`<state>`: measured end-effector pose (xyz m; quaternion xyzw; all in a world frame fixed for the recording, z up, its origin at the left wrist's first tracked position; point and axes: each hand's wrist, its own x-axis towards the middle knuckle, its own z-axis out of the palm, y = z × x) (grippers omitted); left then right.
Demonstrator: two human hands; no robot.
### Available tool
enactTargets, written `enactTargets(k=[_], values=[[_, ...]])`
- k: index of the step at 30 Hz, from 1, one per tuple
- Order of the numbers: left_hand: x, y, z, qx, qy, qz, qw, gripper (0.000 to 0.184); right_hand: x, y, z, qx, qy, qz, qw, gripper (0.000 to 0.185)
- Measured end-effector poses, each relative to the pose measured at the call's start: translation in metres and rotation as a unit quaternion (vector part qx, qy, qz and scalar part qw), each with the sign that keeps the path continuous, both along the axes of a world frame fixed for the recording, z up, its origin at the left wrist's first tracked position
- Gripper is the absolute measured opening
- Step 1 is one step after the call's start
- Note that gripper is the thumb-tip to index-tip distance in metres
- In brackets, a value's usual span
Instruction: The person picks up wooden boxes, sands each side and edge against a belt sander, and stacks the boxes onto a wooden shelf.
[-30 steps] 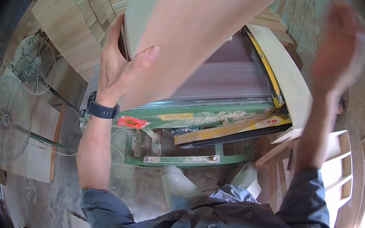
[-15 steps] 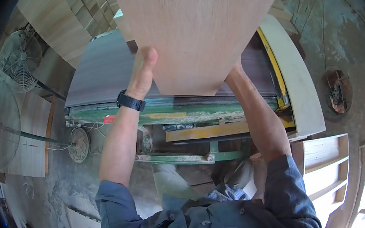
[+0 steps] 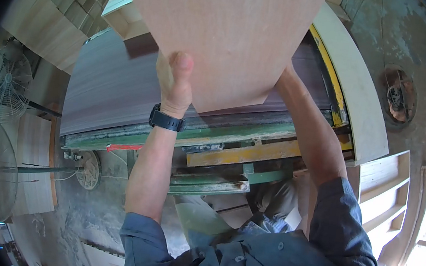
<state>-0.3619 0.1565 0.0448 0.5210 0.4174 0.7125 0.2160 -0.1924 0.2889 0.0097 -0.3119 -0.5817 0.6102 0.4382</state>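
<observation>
A large pale wooden panel [image 3: 224,34] fills the top centre, tilted over a sanding machine with a brownish-purple belt [image 3: 119,83]. My left hand [image 3: 178,81], below a black watch, grips its lower left edge with the thumb on the face; the other fingers are hidden. At the right edge, my right hand [image 3: 285,78] holds the panel from behind, its fingers out of sight. Beyond the left edge a box-like wooden part [image 3: 126,17] sticks out above the belt. The machine's green frame [image 3: 213,130] runs below the panel.
Two fans [image 3: 8,78] stand at the left, by stacked wooden boards [image 3: 42,19]. A pale curved board [image 3: 357,91] and yellow rail [image 3: 330,70] flank the belt's right. A wooden shelf unit [image 3: 382,191] stands lower right. A round object [image 3: 399,96] lies on the floor.
My right hand has come down from the upper right and taken hold of the panel. The panel has swung toward the centre, and the box-like part at left has come into view.
</observation>
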Motion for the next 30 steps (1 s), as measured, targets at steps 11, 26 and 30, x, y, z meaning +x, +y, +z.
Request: enactTargets(k=[11,26,30], values=[[0.019,0.018,0.006,0.029,-0.035,-0.041,0.998,0.085,0.019,-0.009,0.014,-0.112,0.026,-0.047,0.992,0.034],[-0.019,0.009,-0.007,0.0,0.027,-0.052,0.998,0.078,-0.001,-0.012,-0.003,-0.053,0.023,-0.044,0.997,0.035],[-0.028,0.013,-0.005,0.041,0.025,-0.029,0.998,0.061,-0.01,-0.015,0.001,-0.043,-0.001,-0.046,0.998,0.034]])
